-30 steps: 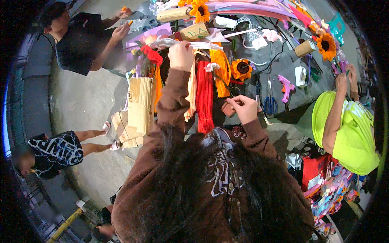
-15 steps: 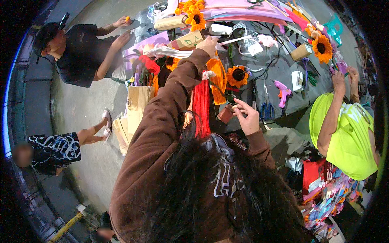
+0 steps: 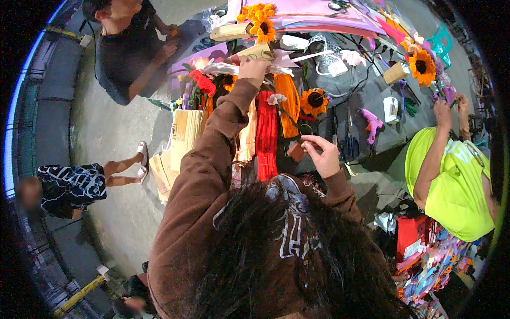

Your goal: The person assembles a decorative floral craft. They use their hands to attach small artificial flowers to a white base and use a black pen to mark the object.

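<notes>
My left hand (image 3: pixel 255 70) reaches across the table to a bundle of white fuzzy stems (image 3: pixel 220 69), beside a brown paper-covered box (image 3: pixel 257 51). Its fingertips are hidden behind the hand, so a grip cannot be made out. Nearer me, my right hand (image 3: pixel 324 155) has thumb and forefinger drawn together, by a thin dark curved strand (image 3: pixel 304 129); what they pinch is too small to name. Between my arms lie bundles of red fuzzy stems (image 3: pixel 267 135) and orange fuzzy stems (image 3: pixel 287 106). A small white flower (image 3: pixel 275 99) rests over the red bundle.
Right of the bundles are an orange sunflower (image 3: pixel 314 102), blue-handled scissors (image 3: pixel 350 146) and a pink glue gun (image 3: pixel 372 125). Cardboard pieces (image 3: pixel 186 133) stand at left. One person in black (image 3: pixel 125 58) is at far left; another in a lime shirt (image 3: pixel 446 181) works at right.
My left hand has shifted left and slightly nearer, onto the white stems beside the box. My right hand stays nearly in place. The person in black has leaned closer to the table.
</notes>
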`<state>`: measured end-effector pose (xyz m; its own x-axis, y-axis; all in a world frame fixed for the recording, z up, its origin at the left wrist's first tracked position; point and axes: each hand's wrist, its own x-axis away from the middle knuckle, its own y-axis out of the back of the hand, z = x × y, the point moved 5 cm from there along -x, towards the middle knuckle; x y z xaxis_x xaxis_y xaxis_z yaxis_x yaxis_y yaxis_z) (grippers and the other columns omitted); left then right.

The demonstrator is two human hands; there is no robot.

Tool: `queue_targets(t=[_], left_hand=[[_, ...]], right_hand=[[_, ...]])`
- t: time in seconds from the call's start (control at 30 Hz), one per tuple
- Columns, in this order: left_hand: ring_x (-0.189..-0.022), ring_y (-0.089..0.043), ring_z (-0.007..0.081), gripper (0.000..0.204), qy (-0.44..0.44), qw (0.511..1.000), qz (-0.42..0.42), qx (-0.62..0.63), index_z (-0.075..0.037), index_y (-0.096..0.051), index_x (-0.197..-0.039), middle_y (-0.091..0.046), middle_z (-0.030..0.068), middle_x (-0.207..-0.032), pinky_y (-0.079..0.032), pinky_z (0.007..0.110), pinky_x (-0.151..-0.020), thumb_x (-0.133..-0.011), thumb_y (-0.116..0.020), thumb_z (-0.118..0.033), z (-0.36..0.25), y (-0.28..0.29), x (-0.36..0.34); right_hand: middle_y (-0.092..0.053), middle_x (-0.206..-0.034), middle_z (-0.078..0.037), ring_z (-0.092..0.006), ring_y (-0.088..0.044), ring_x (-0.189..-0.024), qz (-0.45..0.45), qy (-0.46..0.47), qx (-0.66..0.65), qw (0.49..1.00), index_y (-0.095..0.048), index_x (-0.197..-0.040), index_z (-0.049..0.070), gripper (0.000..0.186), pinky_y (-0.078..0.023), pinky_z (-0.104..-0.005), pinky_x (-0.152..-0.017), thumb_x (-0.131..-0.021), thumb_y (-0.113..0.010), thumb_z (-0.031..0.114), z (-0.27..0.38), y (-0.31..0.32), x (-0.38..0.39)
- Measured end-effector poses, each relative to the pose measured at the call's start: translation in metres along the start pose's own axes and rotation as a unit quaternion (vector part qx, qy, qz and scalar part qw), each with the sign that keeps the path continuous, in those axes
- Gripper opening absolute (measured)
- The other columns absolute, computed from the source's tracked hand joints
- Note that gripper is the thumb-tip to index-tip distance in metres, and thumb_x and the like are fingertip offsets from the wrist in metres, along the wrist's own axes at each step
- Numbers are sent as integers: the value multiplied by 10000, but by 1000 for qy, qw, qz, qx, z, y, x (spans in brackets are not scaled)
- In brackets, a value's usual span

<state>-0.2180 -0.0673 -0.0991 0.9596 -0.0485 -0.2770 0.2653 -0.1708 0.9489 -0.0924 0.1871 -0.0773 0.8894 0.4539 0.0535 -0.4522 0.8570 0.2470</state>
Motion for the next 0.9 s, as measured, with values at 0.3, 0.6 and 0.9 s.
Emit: queue_targets(t=[0.3,0.6,0.9], left_hand=[[-779,-576,176,136,-102,984,-126,72,-146,-640,-810,-606,10,-754,-363,367,-833,-700,-563,-123,-31,50,18],[-914,-559,174,328,-32,991,-121,42,-205,-571,-1010,-604,2,-891,-245,493,-948,-683,-603,-214,-9,30,32],[-934,-540,166,250,33,998,-55,-4,-225,-592,-971,-578,-24,-942,-210,543,-952,-721,-586,-214,21,-7,40]], right_hand=[[-554,-866,-75,-252,-535,-782,-151,268,204,929,-612,-885,88,207,-442,-320,-690,-681,-641,77,77,-13,-94],[-585,-768,-122,-319,-558,-722,-86,256,287,919,-613,-811,62,106,-449,-370,-658,-751,-557,129,47,-34,-167],[-543,-768,-105,-304,-543,-739,-55,249,337,906,-619,-826,107,99,-436,-378,-652,-754,-552,121,43,-41,-180]])
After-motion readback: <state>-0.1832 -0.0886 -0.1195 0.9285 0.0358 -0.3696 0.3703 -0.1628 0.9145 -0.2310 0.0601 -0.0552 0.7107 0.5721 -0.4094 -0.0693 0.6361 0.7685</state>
